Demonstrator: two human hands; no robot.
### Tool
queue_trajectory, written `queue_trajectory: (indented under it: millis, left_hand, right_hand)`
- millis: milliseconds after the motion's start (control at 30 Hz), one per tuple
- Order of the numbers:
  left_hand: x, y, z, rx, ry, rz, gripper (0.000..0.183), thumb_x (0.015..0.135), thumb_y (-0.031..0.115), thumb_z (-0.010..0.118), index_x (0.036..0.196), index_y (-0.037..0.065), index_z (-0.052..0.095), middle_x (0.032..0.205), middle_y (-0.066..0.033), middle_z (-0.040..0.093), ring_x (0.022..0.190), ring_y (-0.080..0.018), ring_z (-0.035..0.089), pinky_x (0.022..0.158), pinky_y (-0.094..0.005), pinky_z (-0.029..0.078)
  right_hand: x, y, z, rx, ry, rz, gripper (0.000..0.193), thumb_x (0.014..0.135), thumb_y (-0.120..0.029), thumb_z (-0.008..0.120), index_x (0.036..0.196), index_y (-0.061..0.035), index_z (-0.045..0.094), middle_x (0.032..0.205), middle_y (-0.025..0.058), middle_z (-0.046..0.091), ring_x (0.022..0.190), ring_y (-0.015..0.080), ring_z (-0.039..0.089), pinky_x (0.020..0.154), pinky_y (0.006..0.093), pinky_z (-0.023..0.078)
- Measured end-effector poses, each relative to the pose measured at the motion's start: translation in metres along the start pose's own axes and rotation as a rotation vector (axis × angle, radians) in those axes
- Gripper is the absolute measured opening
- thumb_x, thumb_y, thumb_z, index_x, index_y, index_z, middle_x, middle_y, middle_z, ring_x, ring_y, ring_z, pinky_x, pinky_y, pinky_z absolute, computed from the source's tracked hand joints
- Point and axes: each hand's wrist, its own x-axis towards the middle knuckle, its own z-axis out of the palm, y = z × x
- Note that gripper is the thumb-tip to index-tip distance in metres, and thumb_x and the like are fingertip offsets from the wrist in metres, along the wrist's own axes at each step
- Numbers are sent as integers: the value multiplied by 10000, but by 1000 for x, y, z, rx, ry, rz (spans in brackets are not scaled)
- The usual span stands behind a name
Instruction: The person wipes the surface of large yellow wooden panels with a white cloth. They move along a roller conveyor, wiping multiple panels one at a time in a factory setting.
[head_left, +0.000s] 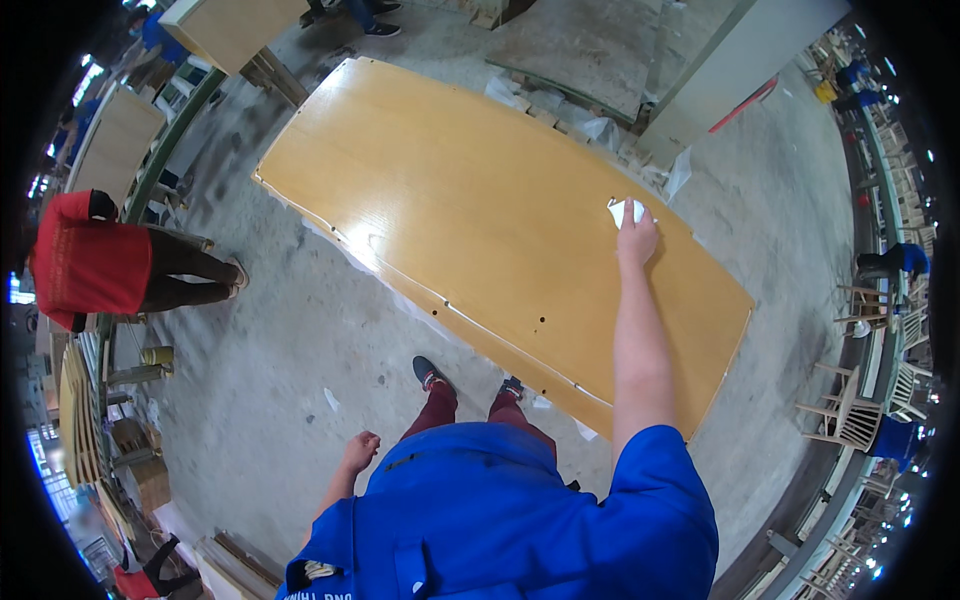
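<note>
A large yellow-brown wooden panel (450, 180) with a glossy top lies slantwise before me. My right arm stretches over it, and my right hand (637, 240) is closed on a small white sheet (616, 211), pressed to the surface near the far right edge. Whether the sheet is cloth or paper I cannot tell. A white strip (455, 305) runs along the near edge, close to a few small dark holes. Away from the panel, my left hand (361, 451) hangs low at my side, fingers curled in, with nothing visible in it.
A pale post (735, 70) rises beyond the panel, beside wood blocks and plastic scraps on the concrete floor. At left a person in red (95, 255) stands by a green-edged line. Wooden chairs (850, 412) line the right side, with workers in blue among them.
</note>
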Motion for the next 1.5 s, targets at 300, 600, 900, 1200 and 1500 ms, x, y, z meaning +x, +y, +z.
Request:
queue_trajectory:
  millis: [300,600,900,1200,1500]
  left_hand:
    - [6,-14,7,56,2,8,342,834,309,523,890,-8,638,756,-136,670,687,-223,664,684,-350,514]
    - [23,-6,23,-11,-4,96,355,851,323,523,878,-14,631,727,-137,655,680,-233,654,669,-354,504]
    - [24,-17,34,26,-43,51,347,839,325,530,910,4,640,737,-140,663,693,-233,660,680,-351,510]
    - [18,-15,42,32,-32,42,347,834,323,535,920,5,643,747,-139,670,709,-240,665,686,-357,513]
    - [3,-17,62,9,-26,40,349,832,324,533,912,2,640,724,-141,664,711,-241,662,689,-361,510]
  right_hand:
    - [-61,0,-21,86,-126,-85,520,870,-521,520,971,-26,642,821,162,669,781,332,646,667,415,493]
    - [-127,11,-41,161,-315,-141,501,857,-498,561,966,-16,645,792,178,666,743,335,653,651,400,503]
    - [-172,16,-62,111,-481,-167,438,856,-413,618,913,21,637,736,159,659,679,234,646,624,332,491]
    - [-175,18,-63,160,-485,-230,384,859,-385,625,894,-3,641,712,137,653,644,201,636,602,313,479]
    - [-182,19,-72,160,-540,-280,399,855,-425,604,859,-27,643,694,169,639,638,294,636,565,369,478]
